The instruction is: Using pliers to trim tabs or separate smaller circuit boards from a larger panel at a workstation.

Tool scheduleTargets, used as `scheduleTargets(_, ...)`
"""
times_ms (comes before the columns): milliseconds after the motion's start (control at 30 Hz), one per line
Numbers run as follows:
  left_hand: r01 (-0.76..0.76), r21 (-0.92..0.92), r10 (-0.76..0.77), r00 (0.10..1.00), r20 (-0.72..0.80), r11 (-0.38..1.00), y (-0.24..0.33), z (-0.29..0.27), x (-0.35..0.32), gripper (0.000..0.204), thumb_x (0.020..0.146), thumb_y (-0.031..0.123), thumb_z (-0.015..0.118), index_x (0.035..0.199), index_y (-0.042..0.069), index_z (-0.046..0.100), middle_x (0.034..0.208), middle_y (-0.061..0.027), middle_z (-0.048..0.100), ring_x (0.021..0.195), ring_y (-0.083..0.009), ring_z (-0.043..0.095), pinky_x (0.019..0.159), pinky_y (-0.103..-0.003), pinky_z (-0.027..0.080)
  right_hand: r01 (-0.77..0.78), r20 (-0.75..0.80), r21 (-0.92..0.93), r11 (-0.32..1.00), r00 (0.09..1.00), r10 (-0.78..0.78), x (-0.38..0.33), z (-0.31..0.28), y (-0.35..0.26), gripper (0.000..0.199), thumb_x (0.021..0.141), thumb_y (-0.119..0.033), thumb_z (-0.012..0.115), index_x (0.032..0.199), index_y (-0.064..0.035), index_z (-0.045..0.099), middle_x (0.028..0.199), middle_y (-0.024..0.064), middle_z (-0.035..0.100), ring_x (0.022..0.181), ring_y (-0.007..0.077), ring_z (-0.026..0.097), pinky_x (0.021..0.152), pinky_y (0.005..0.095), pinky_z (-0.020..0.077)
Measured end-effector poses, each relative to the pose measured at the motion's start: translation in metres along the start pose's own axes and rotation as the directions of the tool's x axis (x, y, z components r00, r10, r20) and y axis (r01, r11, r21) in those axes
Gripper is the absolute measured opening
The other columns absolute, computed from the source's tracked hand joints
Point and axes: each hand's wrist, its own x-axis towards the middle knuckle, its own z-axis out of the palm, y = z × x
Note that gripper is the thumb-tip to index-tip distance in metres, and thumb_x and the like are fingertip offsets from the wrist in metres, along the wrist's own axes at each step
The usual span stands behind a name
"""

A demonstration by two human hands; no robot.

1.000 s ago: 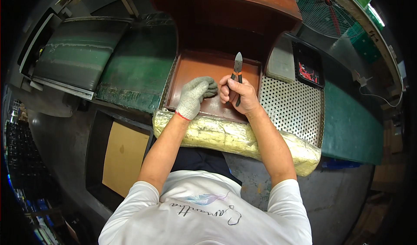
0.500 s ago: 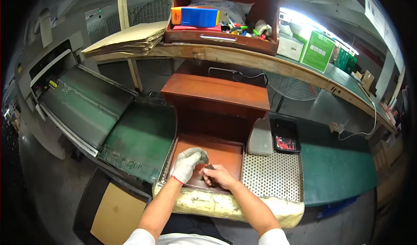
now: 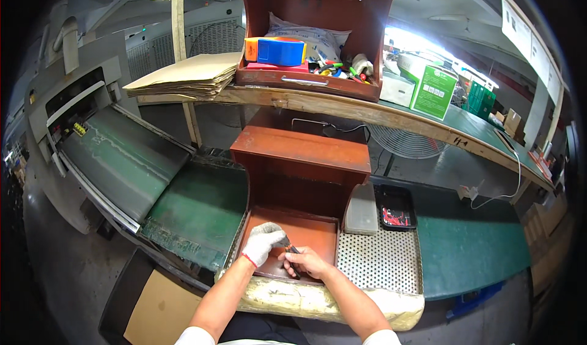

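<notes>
My left hand (image 3: 264, 243), in a whitish work glove with a red cuff, is closed with fingers bent toward the tool's upper end. What it holds, if anything, is too small to tell. My bare right hand (image 3: 307, 262) is wrapped round a dark plier-like hand tool (image 3: 293, 251) with orange marks, tilted with its head toward the gloved fingertips. Both hands are over the reddish-brown tray floor (image 3: 318, 232) of an open wooden box stand (image 3: 302, 149).
A perforated metal plate (image 3: 382, 259) lies right of the box, with a grey lidded box (image 3: 362, 213) and a black tray of small red parts (image 3: 396, 209) behind it. Padded yellowish wrapping (image 3: 287, 291) edges the front. A green conveyor belt (image 3: 131, 158) runs at left.
The view has tilted up a little, so everything sits lower in the picture. The tool leans more to the left at its head, and both hands stay close together.
</notes>
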Motion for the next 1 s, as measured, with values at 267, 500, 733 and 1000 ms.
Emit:
scheduleTargets(267, -0.069, -0.019, 0.067, 0.992, -0.109, 0.997, -0.017, -0.007, -0.002, 0.009, 0.096, 0.01, 0.067, 0.092, 0.002, 0.07, 0.084, -0.0133, 0.074, 0.077, -0.0233, 0.071, 0.074, -0.036, 0.058, -0.081, 0.056, 0.066, 0.995, 0.995, 0.077, -0.006, 0.005, -0.006, 0.032, 0.105, -0.022, 0.066, 0.127, 0.0009, 0.064, 0.093, 0.0078, 0.067, 0.078, 0.0184, 0.067, 0.07, 0.0328, 0.056)
scheduleTargets(500, -0.04, -0.292, 0.031, 0.999, -0.036, 0.956, -0.037, -0.024, -0.005, 0.015, 0.099, 0.013, 0.063, 0.092, 0.002, 0.07, 0.086, -0.0148, 0.075, 0.081, -0.0264, 0.072, 0.078, -0.039, 0.059, -0.115, 0.085, 0.009, 0.993, 0.99, 0.113, 0.003, -0.007, 0.004, 0.031, 0.105, -0.022, 0.066, 0.127, 0.0006, 0.065, 0.094, 0.0083, 0.068, 0.08, 0.0184, 0.067, 0.071, 0.0326, 0.0553)
scheduleTargets(733, -0.035, -0.298, 0.031, 0.999, -0.018, 0.954, -0.033, -0.02, -0.015, 0.009, 0.097, 0.009, 0.065, 0.098, 0.001, 0.07, 0.096, -0.016, 0.076, 0.087, -0.0262, 0.073, 0.08, -0.039, 0.06, -0.113, 0.079, 0.02, 0.993, 0.991, 0.111, 0.004, -0.009, 0.007, 0.03, 0.105, -0.021, 0.065, 0.126, 0.0005, 0.065, 0.093, 0.0079, 0.068, 0.079, 0.0173, 0.067, 0.069, 0.0314, 0.0546)
scheduleTargets(1000, -0.073, -0.143, 0.074, 0.997, 0.004, 0.987, -0.036, -0.019, -0.021, 0.014, 0.096, 0.003, 0.064, 0.107, -0.002, 0.071, 0.099, -0.0136, 0.075, 0.087, -0.0221, 0.071, 0.08, -0.034, 0.059, -0.143, -0.017, 0.051, 0.988, 0.989, 0.144, 0.0, 0.0, 0.01, 0.028, 0.107, -0.021, 0.063, 0.126, -0.001, 0.066, 0.095, 0.0073, 0.071, 0.079, 0.0185, 0.069, 0.07, 0.0317, 0.0566)
